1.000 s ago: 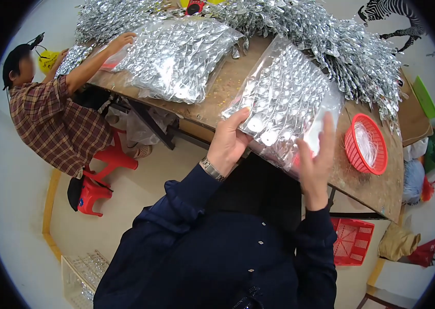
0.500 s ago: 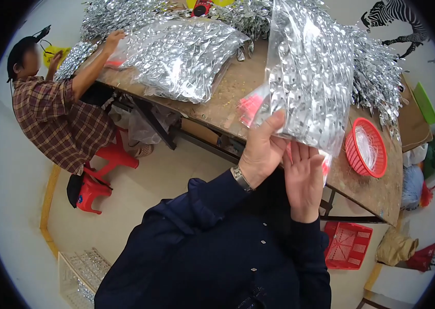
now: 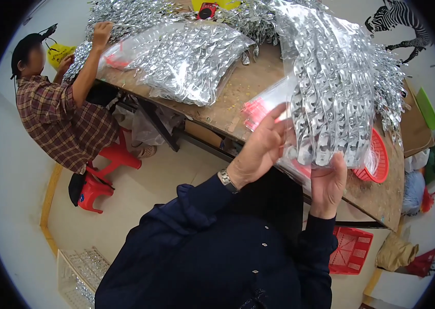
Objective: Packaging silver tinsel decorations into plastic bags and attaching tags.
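Observation:
A clear plastic bag [image 3: 333,92] full of silver leaf-shaped strands is held up over the near edge of the table. My right hand [image 3: 328,185] grips its bottom edge, thumb in front and fingers behind. At the bag's lower left side, my left hand [image 3: 261,152] has its fingers curled around the loose plastic edge, partly hidden and a little blurred. Under the bag lie flat clear bags with pink-red ends [image 3: 258,110]. To the left on the table rests another filled bag [image 3: 181,62] of silver strands.
A person [image 3: 55,103] in a plaid shirt sits at the table's left, one arm raised over silver strands [image 3: 125,18]. A red basket [image 3: 381,159] with clear threads stands right of my hands. Below are a red crate [image 3: 350,252] and a red stool [image 3: 94,193].
The bag has moved right and now partly covers the red basket. My right hand has shifted from beneath it to its bottom edge; my left moved to its side. The other person's hand moved left.

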Demonstrator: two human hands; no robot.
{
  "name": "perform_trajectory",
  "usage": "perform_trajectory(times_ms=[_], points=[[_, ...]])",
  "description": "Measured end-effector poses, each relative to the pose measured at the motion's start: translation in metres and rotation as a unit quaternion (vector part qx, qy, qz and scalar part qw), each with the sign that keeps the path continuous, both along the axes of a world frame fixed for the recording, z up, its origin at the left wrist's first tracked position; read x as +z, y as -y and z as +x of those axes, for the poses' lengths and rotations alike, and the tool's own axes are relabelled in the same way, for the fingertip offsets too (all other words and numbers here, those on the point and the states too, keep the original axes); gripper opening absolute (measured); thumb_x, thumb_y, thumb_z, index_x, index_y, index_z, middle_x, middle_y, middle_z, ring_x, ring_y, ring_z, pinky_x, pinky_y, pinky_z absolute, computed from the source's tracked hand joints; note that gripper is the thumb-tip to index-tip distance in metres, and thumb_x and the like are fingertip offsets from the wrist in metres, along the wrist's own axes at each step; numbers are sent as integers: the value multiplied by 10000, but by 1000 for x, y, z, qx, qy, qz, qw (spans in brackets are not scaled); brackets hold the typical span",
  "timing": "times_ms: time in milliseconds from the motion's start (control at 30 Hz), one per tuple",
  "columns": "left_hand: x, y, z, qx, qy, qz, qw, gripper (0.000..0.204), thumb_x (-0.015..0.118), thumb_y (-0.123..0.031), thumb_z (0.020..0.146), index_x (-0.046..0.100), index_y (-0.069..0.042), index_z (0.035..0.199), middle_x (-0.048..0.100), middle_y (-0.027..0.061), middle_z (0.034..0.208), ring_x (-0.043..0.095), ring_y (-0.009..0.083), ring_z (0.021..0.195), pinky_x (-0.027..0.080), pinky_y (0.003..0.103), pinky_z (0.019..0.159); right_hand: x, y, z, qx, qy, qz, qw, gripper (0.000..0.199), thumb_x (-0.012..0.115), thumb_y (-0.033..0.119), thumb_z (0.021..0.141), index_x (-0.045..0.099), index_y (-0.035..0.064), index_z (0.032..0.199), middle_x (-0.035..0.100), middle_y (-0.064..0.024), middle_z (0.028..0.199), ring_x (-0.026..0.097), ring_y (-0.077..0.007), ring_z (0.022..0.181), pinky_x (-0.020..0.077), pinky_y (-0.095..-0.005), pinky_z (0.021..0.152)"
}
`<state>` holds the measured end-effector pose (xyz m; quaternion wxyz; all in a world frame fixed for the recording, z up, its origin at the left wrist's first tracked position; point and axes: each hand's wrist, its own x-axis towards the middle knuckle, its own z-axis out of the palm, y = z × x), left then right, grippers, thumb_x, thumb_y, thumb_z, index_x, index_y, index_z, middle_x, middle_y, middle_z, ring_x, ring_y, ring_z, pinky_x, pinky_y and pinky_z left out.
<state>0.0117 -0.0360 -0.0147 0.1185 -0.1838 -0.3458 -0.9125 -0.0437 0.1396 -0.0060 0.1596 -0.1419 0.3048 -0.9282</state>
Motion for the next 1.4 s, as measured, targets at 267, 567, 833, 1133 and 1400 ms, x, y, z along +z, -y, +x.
perform_trajectory(times_ms=[267,567,833,1133,1400], points=[[10,98,21,-17,21,153,988,924,424,-754,841,256,-116,1489,421,205,1418,382,397,1328,318,644,1059,-21,-58,-25,76,-13,69,995,615,544,175,871,347,-25,1417,516,-182,1354,550,-301,1205,444,-459,1033],[13,126,75,43,65,25,997,1082,435,-809,788,217,-18,1493,355,192,1475,405,356,1324,361,525,1078,-4,-50,-16,84,1,213,974,699,582,234,774,391,-81,1368,549,-203,1295,591,-282,1135,468,-376,980],[-11,96,86,-4,104,160,982,1100,342,-859,763,231,-49,1500,387,177,1468,430,335,1314,382,539,1059,-14,-46,-21,93,31,180,979,624,563,213,811,419,-77,1345,563,-199,1280,596,-277,1127,471,-386,984],[-35,75,74,-108,-73,105,986,1134,657,-692,726,76,-137,1527,293,105,1531,412,286,1340,336,650,1055,-4,-22,-22,76,-10,92,993,565,479,216,911,379,-77,1383,520,-218,1333,557,-305,1194,452,-430,1022],[-1,27,63,-2,110,-41,993,1051,810,-371,757,123,-129,1516,352,84,1471,404,232,1326,422,437,1038,-25,-2,-17,45,20,80,996,547,444,209,951,334,-54,1418,474,-213,1391,503,-330,1257,413,-453,1065]])
